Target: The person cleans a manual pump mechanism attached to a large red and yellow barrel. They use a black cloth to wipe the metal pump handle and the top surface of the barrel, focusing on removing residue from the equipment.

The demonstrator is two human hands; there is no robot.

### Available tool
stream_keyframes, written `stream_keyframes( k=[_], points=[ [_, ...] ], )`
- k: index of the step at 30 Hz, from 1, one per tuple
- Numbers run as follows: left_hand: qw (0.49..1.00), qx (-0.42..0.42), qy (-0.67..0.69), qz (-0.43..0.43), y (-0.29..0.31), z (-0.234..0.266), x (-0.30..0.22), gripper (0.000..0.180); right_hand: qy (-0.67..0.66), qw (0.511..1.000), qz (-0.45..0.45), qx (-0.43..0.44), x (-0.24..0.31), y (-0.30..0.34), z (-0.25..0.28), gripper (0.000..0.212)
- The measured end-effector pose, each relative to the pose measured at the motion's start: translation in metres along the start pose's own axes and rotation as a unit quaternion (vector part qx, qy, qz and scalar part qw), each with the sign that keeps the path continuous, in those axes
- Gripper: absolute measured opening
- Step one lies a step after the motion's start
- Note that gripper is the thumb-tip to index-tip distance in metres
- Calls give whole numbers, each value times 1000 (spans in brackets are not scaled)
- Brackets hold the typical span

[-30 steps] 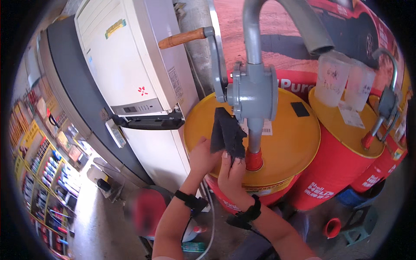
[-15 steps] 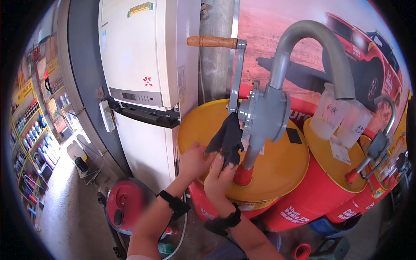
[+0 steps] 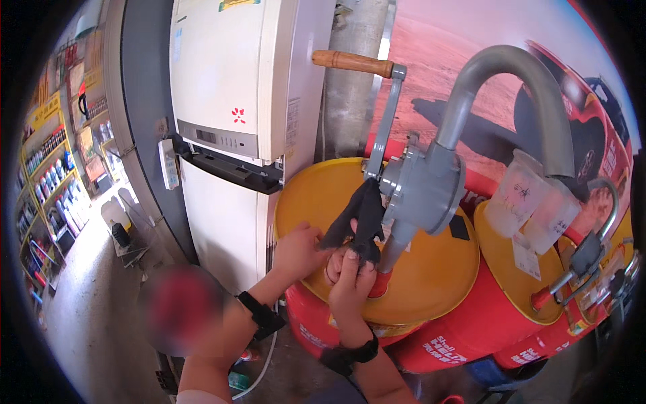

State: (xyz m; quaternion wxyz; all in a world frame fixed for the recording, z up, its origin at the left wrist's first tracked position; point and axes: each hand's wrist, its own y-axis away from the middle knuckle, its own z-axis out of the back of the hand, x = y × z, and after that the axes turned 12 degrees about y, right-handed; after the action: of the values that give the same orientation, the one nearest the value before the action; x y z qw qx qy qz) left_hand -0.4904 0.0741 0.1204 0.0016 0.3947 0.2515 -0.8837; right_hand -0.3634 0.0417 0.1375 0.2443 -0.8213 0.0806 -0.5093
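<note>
A dark grey cloth (image 3: 363,217) hangs from the crank joint of a grey hand-cranked drum pump (image 3: 431,185), over a drum with a yellow lid (image 3: 444,269). My right hand (image 3: 351,283) pinches the cloth's lower end, thumb on top. At the cloth's left corner is my left hand (image 3: 297,250), its fingers bent in and closed on that edge. Black bands (image 3: 259,315) circle both wrists. The crank's wooden handle (image 3: 353,62) points left above the cloth.
A white fridge-like cabinet (image 3: 225,222) stands behind on the left. More red drums (image 3: 444,347) with yellow tops stand to the right, with translucent jugs (image 3: 517,192) on one. Bottle shelves (image 3: 50,168) line the far left. A white hose (image 3: 262,367) lies on the floor.
The view has shifted, so the drum pump sits further right. The cloth's lower part is spread wider, and my hands are a little further apart, each still at the cloth.
</note>
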Motion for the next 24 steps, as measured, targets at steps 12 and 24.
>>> stream_keyframes(
  k=[12,24],
  points=[
    [999,10,-20,25,1,2,-4,32,-109,992,-63,11,23,6,-6,44],
    [999,-9,-31,5,0,-3,0,28,-53,997,-58,-12,34,8,-2,37]
  ],
)
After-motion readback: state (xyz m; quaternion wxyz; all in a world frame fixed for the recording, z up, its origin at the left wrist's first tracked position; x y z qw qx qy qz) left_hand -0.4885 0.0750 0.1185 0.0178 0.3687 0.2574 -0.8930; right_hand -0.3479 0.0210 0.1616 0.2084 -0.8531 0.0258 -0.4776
